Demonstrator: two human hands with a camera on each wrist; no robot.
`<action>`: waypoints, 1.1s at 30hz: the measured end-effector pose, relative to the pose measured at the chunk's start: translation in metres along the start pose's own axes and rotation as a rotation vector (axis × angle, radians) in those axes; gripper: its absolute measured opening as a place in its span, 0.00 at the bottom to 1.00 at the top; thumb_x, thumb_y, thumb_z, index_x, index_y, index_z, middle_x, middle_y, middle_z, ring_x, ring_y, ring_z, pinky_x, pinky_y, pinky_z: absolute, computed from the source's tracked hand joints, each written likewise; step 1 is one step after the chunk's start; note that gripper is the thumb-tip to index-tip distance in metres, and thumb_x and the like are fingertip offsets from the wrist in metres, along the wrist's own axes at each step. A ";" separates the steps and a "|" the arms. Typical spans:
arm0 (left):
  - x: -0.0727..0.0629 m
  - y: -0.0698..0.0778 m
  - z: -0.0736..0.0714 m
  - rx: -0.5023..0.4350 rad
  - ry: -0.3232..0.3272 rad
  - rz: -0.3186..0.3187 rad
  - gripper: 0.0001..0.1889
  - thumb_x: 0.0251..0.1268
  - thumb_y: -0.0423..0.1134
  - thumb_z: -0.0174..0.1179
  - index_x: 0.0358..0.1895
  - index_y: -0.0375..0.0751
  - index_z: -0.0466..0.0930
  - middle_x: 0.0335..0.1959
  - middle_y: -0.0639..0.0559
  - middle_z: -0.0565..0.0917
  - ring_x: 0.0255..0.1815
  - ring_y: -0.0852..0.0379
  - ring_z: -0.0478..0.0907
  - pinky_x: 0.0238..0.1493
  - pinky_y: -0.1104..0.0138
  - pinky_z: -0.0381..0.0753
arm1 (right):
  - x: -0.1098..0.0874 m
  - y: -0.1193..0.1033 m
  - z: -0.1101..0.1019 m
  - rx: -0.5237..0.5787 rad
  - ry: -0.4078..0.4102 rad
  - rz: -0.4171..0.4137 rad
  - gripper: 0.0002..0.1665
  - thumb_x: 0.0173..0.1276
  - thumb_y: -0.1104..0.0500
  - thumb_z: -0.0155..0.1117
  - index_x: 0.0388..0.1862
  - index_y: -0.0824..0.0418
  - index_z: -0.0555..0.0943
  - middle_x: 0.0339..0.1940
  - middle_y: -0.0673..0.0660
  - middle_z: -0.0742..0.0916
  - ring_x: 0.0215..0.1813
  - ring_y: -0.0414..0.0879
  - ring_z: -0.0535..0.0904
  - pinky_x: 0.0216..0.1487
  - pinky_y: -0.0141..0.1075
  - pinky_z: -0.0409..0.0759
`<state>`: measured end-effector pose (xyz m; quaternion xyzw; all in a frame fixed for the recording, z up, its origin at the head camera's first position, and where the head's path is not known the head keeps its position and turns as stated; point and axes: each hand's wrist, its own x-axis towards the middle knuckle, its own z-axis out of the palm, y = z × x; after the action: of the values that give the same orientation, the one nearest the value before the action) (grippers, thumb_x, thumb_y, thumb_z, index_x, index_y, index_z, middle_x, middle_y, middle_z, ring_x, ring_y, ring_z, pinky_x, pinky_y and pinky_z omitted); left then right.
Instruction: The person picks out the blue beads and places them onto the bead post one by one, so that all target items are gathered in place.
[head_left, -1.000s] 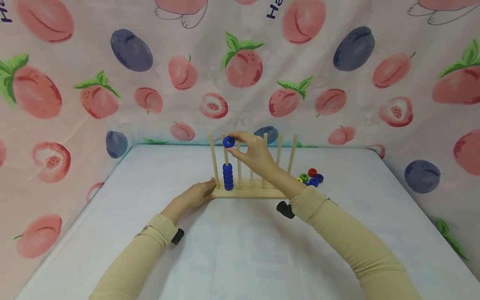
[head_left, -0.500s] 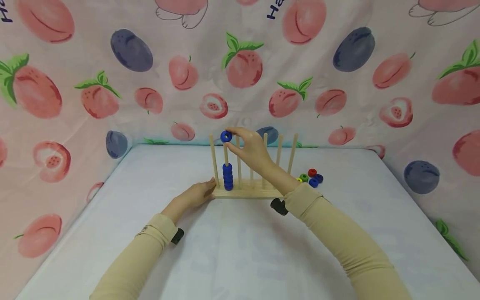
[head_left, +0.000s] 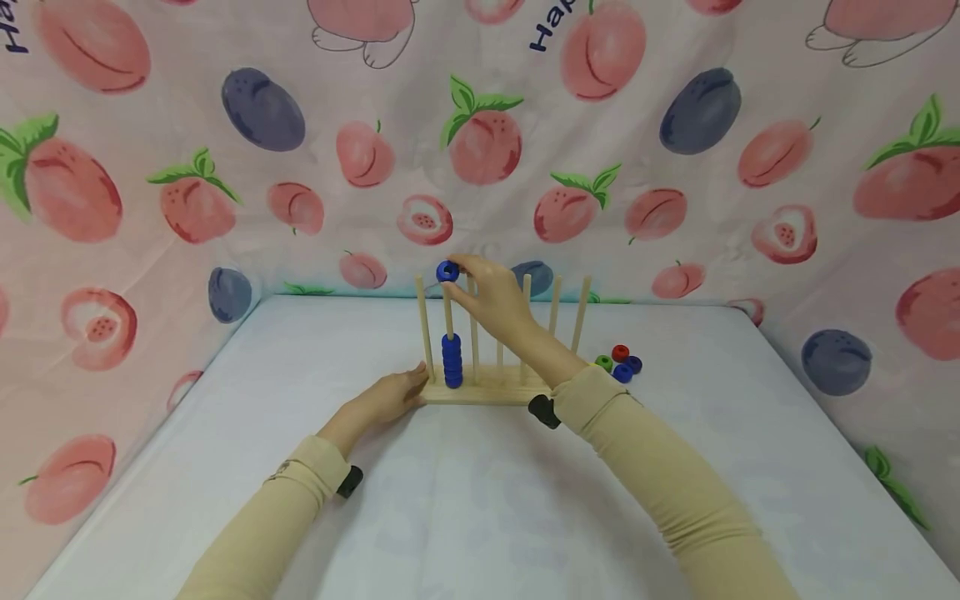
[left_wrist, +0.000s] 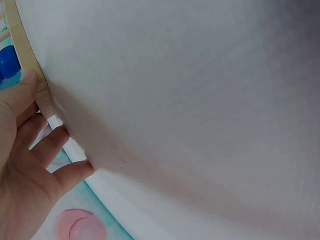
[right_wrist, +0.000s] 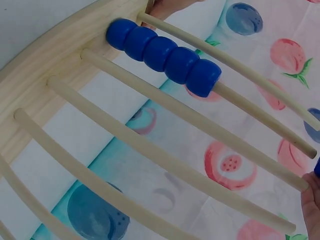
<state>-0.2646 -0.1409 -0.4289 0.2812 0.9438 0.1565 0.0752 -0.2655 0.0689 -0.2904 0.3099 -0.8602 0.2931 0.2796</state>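
My right hand point(head_left: 495, 296) pinches a blue bead point(head_left: 447, 272) just off the second peg's point(head_left: 448, 315) tip, hole tilted off the upright axis; left hand point(head_left: 392, 396) holds the base point(head_left: 472, 397) end.

"What's on the wooden rack point(right_wrist: 65, 40)?"

"Five blue beads point(right_wrist: 161, 53), stacked in a row from its base along one peg point(right_wrist: 265, 120). The tip beyond them is bare."

"And the other pegs point(right_wrist: 165, 101)?"

"Those in view carry no beads."

"Any hands?"

"Part of the right hand point(right_wrist: 312, 207) at the right edge, with a sliver of blue point(right_wrist: 318, 168) beside it. Part of the left hand point(right_wrist: 172, 6) shows at the top, by the rack's end."

"Behind?"

"Fruit-printed cloth point(right_wrist: 270, 200)."
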 end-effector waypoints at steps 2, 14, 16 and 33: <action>0.000 0.000 0.000 0.010 0.007 0.012 0.27 0.69 0.37 0.53 0.66 0.25 0.61 0.70 0.32 0.59 0.67 0.35 0.64 0.69 0.49 0.63 | 0.002 -0.001 0.001 -0.012 0.005 0.016 0.23 0.66 0.56 0.63 0.55 0.68 0.78 0.47 0.61 0.86 0.48 0.50 0.84 0.51 0.38 0.83; 0.000 0.001 -0.001 0.007 0.010 0.007 0.27 0.69 0.37 0.53 0.66 0.25 0.61 0.70 0.32 0.59 0.67 0.35 0.64 0.69 0.49 0.63 | 0.005 -0.009 0.006 -0.088 0.012 0.063 0.21 0.66 0.55 0.62 0.52 0.68 0.78 0.44 0.61 0.87 0.47 0.50 0.84 0.49 0.38 0.83; 0.000 0.001 0.000 0.001 0.002 0.005 0.27 0.69 0.38 0.53 0.67 0.26 0.60 0.70 0.33 0.58 0.67 0.35 0.64 0.69 0.49 0.63 | 0.004 -0.010 0.007 -0.095 0.016 0.069 0.20 0.66 0.55 0.62 0.51 0.68 0.79 0.44 0.61 0.87 0.46 0.50 0.84 0.49 0.38 0.83; 0.001 0.000 0.002 0.004 -0.004 -0.010 0.27 0.70 0.38 0.52 0.67 0.27 0.60 0.70 0.34 0.58 0.67 0.34 0.64 0.69 0.48 0.63 | 0.007 -0.016 0.008 -0.145 -0.054 0.105 0.21 0.68 0.54 0.60 0.54 0.66 0.78 0.50 0.60 0.86 0.52 0.50 0.82 0.52 0.40 0.82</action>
<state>-0.2649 -0.1403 -0.4308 0.2768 0.9454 0.1538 0.0774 -0.2609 0.0511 -0.2857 0.2511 -0.9015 0.2356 0.2622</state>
